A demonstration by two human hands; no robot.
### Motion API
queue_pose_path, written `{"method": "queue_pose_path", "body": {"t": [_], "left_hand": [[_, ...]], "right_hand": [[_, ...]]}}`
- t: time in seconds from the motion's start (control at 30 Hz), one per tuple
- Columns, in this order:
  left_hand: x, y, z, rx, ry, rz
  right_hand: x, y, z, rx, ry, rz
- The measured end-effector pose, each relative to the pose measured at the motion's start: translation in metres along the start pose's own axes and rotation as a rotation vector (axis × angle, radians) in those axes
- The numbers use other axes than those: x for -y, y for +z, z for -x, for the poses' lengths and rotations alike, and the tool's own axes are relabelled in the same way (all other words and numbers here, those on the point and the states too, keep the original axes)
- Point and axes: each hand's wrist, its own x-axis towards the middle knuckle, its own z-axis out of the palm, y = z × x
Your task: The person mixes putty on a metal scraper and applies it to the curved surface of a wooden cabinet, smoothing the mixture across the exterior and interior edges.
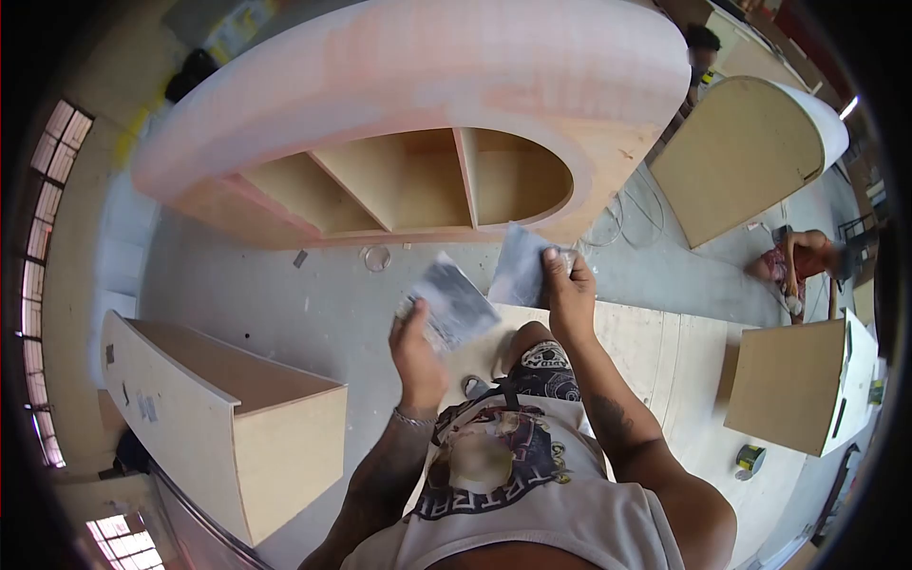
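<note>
A grey, worn-looking sheet (450, 302) is pinched between the thumb and fingers of my left hand (416, 356), in front of my body. My right hand (570, 290) grips a second grey sheet (518, 269), its thumb on top near the sheet's right edge. The two sheets are apart, with a narrow gap between them. Beyond them stands a large curved wooden piece (418, 81) with a pinkish-white surface and an oval opening divided into compartments.
An open box-like wooden unit (290, 446) stands at lower left. Pale boards (655, 366) lie at right, bearing a tin (750, 460) near another wooden box (787, 385). A person (807, 261) sits at far right; another person (701, 47) is behind the curved piece.
</note>
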Motion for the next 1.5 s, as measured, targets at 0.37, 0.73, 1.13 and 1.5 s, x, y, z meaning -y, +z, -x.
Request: {"method": "queue_pose_path", "body": {"t": [0.37,0.73,1.13,1.5], "left_hand": [[0.036,0.054,-0.011,-0.159,0.123,-0.016],[0.113,0.167,-0.047,-0.124,0.132,-0.005],[0.14,0.241,0.0,-0.074,0.059,0.145],[0.155,0.198,0.01,-0.121,0.237,-0.228]], "right_hand": [[0.059,-0.065,0.003,0.647,0.0,0.421],[0.091,-0.178,-0.065,0.404,-0.178,0.496],[0.123,-0.153,-0.078,0.265,-0.461,0.265],[0.129,-0.144,-0.112,0.385,-0.182,0.198]]}}
